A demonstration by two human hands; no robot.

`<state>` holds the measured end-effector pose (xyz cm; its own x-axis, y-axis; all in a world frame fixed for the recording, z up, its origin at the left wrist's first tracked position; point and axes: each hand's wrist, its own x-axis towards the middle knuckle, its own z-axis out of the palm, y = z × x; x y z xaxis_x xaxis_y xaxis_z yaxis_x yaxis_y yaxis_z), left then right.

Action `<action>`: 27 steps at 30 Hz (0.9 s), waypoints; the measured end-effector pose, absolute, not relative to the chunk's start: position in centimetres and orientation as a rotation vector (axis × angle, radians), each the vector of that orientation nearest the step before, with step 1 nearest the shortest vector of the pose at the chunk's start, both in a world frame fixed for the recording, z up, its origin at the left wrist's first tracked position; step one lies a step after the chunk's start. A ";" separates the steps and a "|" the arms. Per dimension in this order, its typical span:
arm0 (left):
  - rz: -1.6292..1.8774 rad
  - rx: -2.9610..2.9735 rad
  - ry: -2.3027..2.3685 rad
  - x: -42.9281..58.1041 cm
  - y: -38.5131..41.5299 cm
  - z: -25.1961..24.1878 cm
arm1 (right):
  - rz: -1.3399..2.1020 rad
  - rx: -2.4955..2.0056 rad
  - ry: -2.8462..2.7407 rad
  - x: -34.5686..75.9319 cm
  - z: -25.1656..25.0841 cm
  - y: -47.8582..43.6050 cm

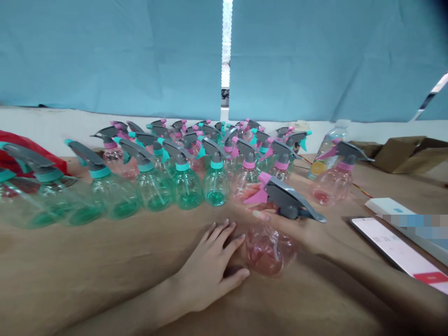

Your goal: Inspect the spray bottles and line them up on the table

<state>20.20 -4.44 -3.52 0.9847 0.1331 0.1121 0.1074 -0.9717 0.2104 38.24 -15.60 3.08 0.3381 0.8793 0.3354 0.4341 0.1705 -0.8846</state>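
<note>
My left hand (215, 268) lies flat on the brown tabletop with its fingers spread, holding nothing; its fingertips are close to a pink spray bottle (268, 254). My right hand (280, 221) is closed around that bottle's neck, just under the grey sprayer head with its pink nozzle and trigger. This bottle is clear pink and looks slightly tilted; the hand hides its collar. Beyond the hands stands a row of spray bottles, including a green spray bottle (187, 189) with a teal collar and another pink spray bottle (334, 184) to the right.
Several more pink and green sprayers crowd behind the front row. At the right lie a phone (395, 247), a white box (385, 205) and an open cardboard box (409, 154). A drink bottle (327, 144) stands at the back. Red material (31, 149) lies far left.
</note>
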 end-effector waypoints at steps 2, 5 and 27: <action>0.200 2.912 0.184 20.2 -4.4 -3.6 | 0.461 -1.509 -1.277 38.4 2.8 -15.7; 0.205 2.905 0.186 20.2 -4.4 -3.6 | 0.489 -1.546 -1.278 38.5 2.5 -15.7; 0.160 2.923 0.195 20.3 -4.3 -3.4 | 0.599 -1.473 -1.249 38.5 2.4 -15.6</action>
